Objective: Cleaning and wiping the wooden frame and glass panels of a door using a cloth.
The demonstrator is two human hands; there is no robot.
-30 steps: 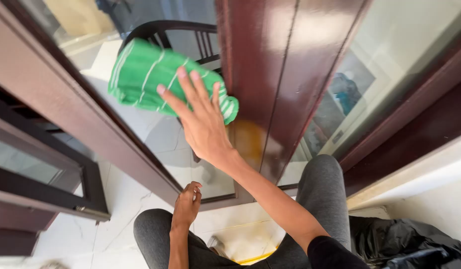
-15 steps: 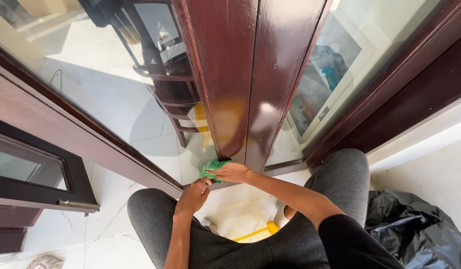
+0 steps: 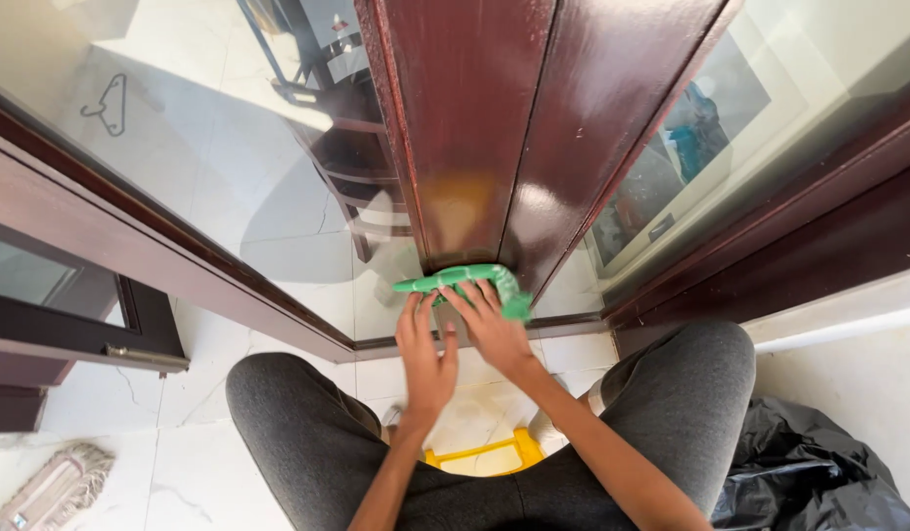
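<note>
A green cloth [image 3: 462,280] with pale stripes is pressed against the foot of a dark red wooden door post [image 3: 504,128], where the post meets the glass panes. My right hand [image 3: 492,327] lies flat on the cloth with fingers spread. My left hand [image 3: 425,354] sits just beside it on the left, fingertips touching the cloth's lower left edge and the glass. Both forearms reach forward between my knees in grey trousers.
Glass panes [image 3: 229,187] flank the post, with a dark chair visible through the left one. A mop head [image 3: 52,487] lies at the bottom left. A black plastic bag [image 3: 819,472] sits at the right. Something yellow [image 3: 484,454] lies on the white tiled floor between my legs.
My right hand brought the cloth down from high on the glass to the foot of the post. My left hand rose from the floor to join it at the cloth.
</note>
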